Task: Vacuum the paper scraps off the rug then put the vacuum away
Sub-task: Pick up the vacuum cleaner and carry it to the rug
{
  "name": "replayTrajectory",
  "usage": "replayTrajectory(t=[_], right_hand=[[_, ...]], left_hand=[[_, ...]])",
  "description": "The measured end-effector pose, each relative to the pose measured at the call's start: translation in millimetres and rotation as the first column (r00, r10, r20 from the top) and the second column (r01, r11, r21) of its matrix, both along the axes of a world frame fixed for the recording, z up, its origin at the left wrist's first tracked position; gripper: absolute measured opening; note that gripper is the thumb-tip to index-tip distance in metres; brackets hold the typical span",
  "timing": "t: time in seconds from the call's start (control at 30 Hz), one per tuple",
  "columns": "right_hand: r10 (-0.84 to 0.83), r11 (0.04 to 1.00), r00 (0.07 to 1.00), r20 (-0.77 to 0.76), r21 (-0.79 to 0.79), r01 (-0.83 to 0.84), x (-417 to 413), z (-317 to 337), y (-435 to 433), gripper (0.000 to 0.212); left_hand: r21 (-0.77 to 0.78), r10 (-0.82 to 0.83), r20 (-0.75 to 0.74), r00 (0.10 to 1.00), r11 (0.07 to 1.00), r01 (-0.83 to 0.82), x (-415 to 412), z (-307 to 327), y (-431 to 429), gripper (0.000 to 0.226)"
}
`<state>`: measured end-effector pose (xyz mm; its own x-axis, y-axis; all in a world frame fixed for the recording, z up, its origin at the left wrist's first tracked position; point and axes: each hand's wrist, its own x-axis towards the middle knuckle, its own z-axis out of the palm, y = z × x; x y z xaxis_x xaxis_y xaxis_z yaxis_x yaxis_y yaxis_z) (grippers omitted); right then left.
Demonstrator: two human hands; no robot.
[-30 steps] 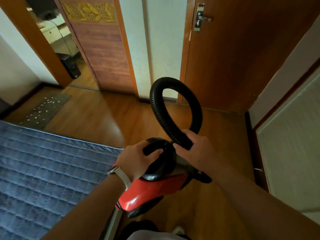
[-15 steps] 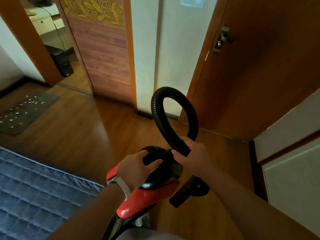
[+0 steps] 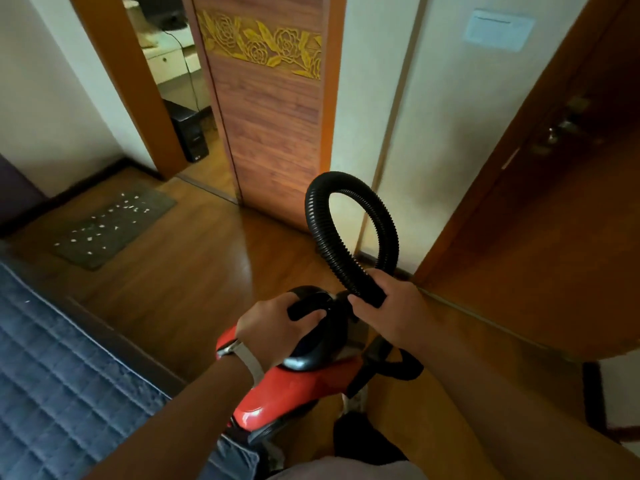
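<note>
A red and black canister vacuum (image 3: 294, 389) hangs in front of me above the wooden floor. My left hand (image 3: 273, 327) grips its black top handle. Beside it, my right hand (image 3: 391, 306) holds the ribbed black hose (image 3: 325, 237), which loops up and over in an arch. A dark grey rug (image 3: 114, 226) lies on the floor at the far left by the wall, sprinkled with several white paper scraps (image 3: 104, 226).
A blue quilted mattress (image 3: 59, 382) fills the lower left. A sliding wooden door (image 3: 270, 109) with gold flower carving stands ahead beside an open doorway (image 3: 173, 81). A brown wooden door (image 3: 540, 202) stands on the right. Wood floor (image 3: 194, 271) lies between me and the rug.
The view has swung and moved forward with the vacuum carried along. The rug now sits nearer and larger at the left. Both hands keep the same hold.
</note>
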<state>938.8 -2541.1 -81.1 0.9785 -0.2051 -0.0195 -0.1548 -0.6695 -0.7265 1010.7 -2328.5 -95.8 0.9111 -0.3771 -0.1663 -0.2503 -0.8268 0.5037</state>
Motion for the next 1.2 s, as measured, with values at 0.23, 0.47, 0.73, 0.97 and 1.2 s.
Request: replayTrajectory(t=[0.23, 0.47, 0.73, 0.97, 1.2], right_hand=[[0.177, 0.984, 0.984, 0.026, -0.032, -0.176, 145, -24, -34, 0.030], [0.393, 0.919, 0.918, 0.043, -0.048, -0.391, 290, -23, -66, 0.035], [0.530, 0.848, 0.848, 0.016, -0.048, -0.528, 414, -13, -56, 0.037], [0.609, 0.789, 0.792, -0.028, -0.079, -0.609, 517, -26, -8, 0.035], [0.599, 0.796, 0.794, -0.099, -0.029, -0.604, 639, -41, 60, 0.034]], left_hand=[[0.055, 0.214, -0.009, 0.977, 0.976, -0.213, 100, -17, -24, 0.041], [0.140, 0.403, -0.003, 0.915, 0.906, -0.398, 206, -18, -52, 0.044], [0.141, 0.572, 0.034, 0.820, 0.809, -0.571, 295, -9, -40, 0.048], [0.115, 0.657, 0.012, 0.754, 0.748, -0.653, 374, -28, 2, 0.045], [0.105, 0.666, -0.052, 0.745, 0.745, -0.659, 489, -47, 63, 0.046]])
